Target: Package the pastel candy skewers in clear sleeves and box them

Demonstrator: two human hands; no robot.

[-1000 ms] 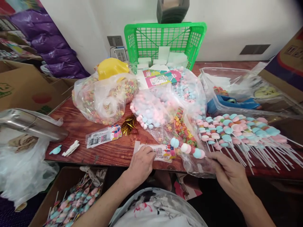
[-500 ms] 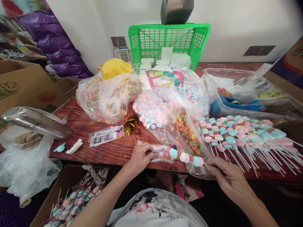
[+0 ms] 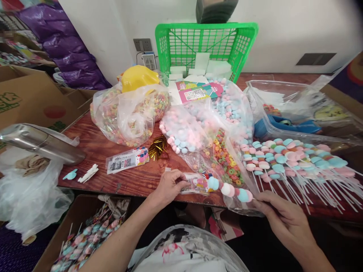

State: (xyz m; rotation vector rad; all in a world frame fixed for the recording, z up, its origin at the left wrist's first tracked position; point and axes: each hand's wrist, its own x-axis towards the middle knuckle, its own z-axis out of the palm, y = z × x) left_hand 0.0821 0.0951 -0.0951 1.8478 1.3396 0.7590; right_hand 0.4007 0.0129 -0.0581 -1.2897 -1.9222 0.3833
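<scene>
A marshmallow skewer (image 3: 227,190) with blue, white and pink pieces is pinched at its right end by my right hand (image 3: 279,215). My left hand (image 3: 170,186) has its thumb and fingers closed on the left end of a printed clear wrapper (image 3: 188,186) near the table's front edge. The skewer's left tip lies at the wrapper's right part; whether it is inside is unclear. Just behind are a bag of pink and blue marshmallows (image 3: 184,130) and a bag of colourful candy rings (image 3: 227,156). Many finished skewers (image 3: 289,155) lie to the right.
Further back stand a green basket (image 3: 207,28) and a bag of ring candy (image 3: 121,117). More wrappers (image 3: 127,160), gold ties (image 3: 158,147) and a steel flask (image 3: 42,143) are on the left. A box of skewers (image 3: 82,241) sits below the table edge; a clear bin (image 3: 283,87) is at right.
My right hand and the skewer have shifted slightly to the right and down. My left hand is nearly in place. The whole view has shifted slightly.
</scene>
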